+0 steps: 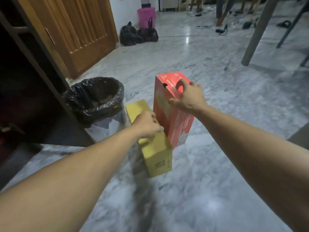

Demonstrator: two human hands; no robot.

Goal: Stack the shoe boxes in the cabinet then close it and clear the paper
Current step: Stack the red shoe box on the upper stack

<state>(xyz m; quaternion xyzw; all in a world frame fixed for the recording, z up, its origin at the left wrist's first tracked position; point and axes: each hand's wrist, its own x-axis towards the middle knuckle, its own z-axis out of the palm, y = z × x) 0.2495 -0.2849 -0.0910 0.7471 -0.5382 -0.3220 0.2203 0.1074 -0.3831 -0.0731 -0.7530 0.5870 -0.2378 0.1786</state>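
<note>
A yellow shoe box (157, 156) lies on the marble floor in the middle of the view. My left hand (147, 125) grips its top edge. Right beside it a red shoe box (177, 121) stands on end, touching the yellow one. My right hand (187, 96) clasps the red box's upper end, thumb on the near side and fingers curled over the top. The dark cabinet (25, 91) stands open at the left; its inside is too dark to make out. No paper is visible.
A bin lined with a black bag (95, 97) stands just left of the boxes, by the cabinet's corner. A wooden door (80, 34) is behind it. Black rubbish bags (138, 35) and a pink bin (146, 16) sit far back. Table legs (257, 34) stand at the right.
</note>
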